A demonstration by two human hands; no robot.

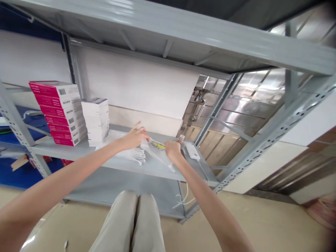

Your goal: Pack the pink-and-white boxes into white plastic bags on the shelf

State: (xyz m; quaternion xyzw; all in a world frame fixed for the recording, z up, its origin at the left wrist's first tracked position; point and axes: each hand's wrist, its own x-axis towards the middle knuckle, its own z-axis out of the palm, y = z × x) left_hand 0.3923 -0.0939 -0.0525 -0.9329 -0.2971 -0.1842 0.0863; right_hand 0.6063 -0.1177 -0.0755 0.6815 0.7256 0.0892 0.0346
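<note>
A clear plastic bag [153, 152] with a yellow printed patch is stretched between my two hands above the grey shelf. My left hand [137, 136] pinches the bag's left side, one finger raised. Closed around the right side of it is my right hand [173, 150], its fingers mostly hidden behind the fist. A small clear piece [182, 137] shows just past my right thumb; I cannot tell what it is. Below my left hand lie coiled white cables [140, 156] in clear wrapping. Right of my right hand rests a white rectangular device [192, 151] with a white cable.
Pink-and-white boxes [63, 115] form a tall stack at the shelf's left end, beside a stack of white boxes [96, 120]. An upper shelf beam [168, 24] crosses overhead. A slotted metal post [275, 133] stands at right. The white cable hangs over the front edge.
</note>
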